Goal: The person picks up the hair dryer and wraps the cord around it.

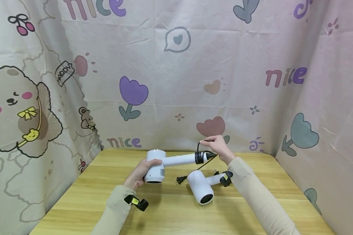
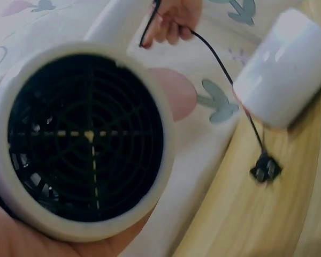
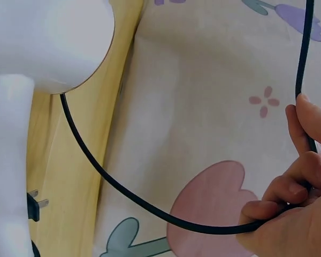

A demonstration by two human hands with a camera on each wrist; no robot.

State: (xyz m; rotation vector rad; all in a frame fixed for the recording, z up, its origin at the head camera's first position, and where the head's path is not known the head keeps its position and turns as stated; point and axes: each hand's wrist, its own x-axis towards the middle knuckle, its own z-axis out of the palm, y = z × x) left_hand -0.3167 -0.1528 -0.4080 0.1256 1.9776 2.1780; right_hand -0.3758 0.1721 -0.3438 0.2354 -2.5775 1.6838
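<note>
My left hand [image 1: 139, 173] grips the barrel of a white hair dryer [image 1: 176, 160], held up over the table with its handle pointing right. A black power cord [image 1: 199, 157] is wound in several turns round the end of that handle. Past the handle's end, my right hand [image 1: 220, 147] pinches the cord between thumb and finger; in the right wrist view the cord [image 3: 144, 203] also runs under the curled fingers. The cord's free end hangs down to a two-pin plug [image 1: 180, 180] near the table. In the left wrist view, the held dryer's round grille [image 2: 88, 136] faces the camera.
A second white hair dryer [image 1: 198, 186] lies on the wooden table [image 1: 170, 215], below the raised one. Its own black plug [image 3: 33, 208] shows beside its handle. A patterned curtain [image 1: 176, 71] stands behind the table and on both sides.
</note>
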